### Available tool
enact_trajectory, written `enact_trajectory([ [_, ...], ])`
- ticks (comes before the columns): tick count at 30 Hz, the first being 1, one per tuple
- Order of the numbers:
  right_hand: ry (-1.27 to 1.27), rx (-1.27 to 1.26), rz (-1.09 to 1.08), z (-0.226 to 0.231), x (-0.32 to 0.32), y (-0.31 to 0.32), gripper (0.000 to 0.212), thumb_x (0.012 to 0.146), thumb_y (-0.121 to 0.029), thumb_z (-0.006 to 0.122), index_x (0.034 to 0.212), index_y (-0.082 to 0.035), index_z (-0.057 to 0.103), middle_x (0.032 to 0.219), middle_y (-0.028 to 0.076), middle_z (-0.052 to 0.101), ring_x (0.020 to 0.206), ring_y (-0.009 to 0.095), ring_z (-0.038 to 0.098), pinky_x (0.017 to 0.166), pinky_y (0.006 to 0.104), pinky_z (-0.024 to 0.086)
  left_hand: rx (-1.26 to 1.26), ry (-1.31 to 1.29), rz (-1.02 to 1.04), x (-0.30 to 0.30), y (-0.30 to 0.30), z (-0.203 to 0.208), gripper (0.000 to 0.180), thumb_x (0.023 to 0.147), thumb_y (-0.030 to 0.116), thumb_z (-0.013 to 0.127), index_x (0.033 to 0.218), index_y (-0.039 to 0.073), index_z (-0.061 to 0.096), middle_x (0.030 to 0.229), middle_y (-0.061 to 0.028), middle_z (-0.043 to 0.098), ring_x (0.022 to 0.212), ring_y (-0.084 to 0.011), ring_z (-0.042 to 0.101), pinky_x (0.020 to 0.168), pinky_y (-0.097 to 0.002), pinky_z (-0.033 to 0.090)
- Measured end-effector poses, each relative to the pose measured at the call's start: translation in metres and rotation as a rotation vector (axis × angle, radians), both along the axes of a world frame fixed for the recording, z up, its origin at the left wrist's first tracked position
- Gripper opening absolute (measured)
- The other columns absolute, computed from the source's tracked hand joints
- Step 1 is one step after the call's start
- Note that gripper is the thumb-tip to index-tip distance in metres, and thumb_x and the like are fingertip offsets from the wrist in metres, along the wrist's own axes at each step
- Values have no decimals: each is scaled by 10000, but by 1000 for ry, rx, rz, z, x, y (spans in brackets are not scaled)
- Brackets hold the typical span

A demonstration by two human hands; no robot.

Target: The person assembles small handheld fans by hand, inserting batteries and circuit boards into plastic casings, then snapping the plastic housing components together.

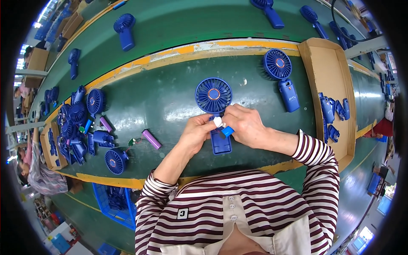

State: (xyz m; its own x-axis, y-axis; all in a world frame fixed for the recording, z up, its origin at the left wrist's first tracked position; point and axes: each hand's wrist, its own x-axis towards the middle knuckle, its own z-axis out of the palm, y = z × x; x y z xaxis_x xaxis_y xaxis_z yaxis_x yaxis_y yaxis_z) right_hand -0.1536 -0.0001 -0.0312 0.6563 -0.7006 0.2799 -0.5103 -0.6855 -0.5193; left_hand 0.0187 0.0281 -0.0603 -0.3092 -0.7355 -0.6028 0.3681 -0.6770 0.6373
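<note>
A blue handheld fan (213, 94) lies face up on the green bench in front of me, its handle (221, 145) opened and pointing toward me. My left hand (196, 132) is closed at the fan's neck, thumb and fingertips pinched together. Across from it, my right hand (245, 126) is closed too, fingers bent over the top of the handle. A bright blue battery (228, 131) sticks out beneath the right fingers, tilted over the handle. Between the fingertips shows a small white piece (218, 122); I cannot tell what it is. The fingers hide the joint between fan head and handle.
Blue fan parts (76, 112) are piled at the left, near a purple battery (151, 139) and a loose fan head (115, 160). Another fan (277, 63) lies right, beside a cardboard tray (348, 127) of blue casings. More fans (124, 32) sit on the far green belt.
</note>
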Motion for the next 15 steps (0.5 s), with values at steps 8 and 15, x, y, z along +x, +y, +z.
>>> enact_trajectory([
  [8, 59, 208, -133, 5, -1, 7, 166, 632, -27, 638, 780, -41, 565, 657, 87, 532, 620, 286, 570, 547, 359, 467, -155, -103, 83, -8, 5, 0, 137, 788, 15, 557, 913, -6, 609, 766, -28, 613, 624, -54, 535, 563, -195, 413],
  [15, -177, 646, -184, 13, -22, 20, 433, 729, -2, 538, 1153, 2, 452, 1016, 207, 527, 870, 355, 544, 717, 364, 448, -120, -159, 200, -10, -4, -1, 105, 787, 49, 580, 849, -19, 631, 733, -33, 609, 619, -73, 525, 563, -214, 408],
])
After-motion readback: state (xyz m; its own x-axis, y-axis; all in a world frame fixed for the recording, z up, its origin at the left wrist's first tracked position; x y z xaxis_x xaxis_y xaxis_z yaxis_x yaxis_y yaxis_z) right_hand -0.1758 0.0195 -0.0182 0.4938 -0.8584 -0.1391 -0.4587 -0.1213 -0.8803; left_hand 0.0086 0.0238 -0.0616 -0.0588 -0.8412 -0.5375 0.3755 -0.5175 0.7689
